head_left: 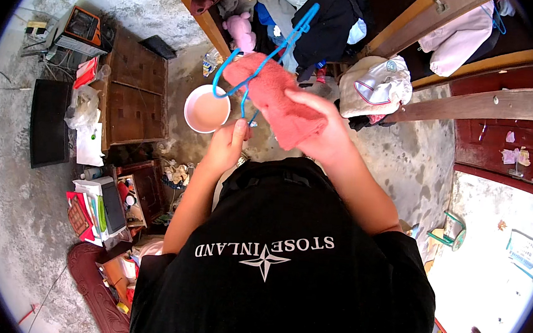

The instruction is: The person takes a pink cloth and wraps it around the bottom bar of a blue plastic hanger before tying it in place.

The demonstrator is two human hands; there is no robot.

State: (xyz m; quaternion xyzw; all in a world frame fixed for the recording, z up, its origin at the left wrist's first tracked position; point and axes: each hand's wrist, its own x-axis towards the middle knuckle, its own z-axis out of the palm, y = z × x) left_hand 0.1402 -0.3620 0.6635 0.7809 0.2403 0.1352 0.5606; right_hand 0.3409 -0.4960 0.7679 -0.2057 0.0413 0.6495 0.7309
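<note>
A blue hanger (300,28) is tilted in front of me, its far end pointing away toward the heaped clothes. My left hand (226,143) is closed on its near end, thumb on top. A thick coral-red cloth (283,99) lies bunched along the hanger, with part of the blue frame crossing over it. My right hand (323,124) grips the cloth from the right, the thumb on its upper face and the other fingers hidden beneath. Just left of the cloth, on the floor, stands a white bucket (189,111) with cloudy pinkish-brown water (211,109) in it.
Beyond my hands, an open wardrobe holds piled clothes and a pink plush toy (240,32). A pale garment (376,87) drapes over something at right. To the left are a wooden cabinet (134,112) and a black monitor (50,124). The concrete floor (414,156) has wet patches.
</note>
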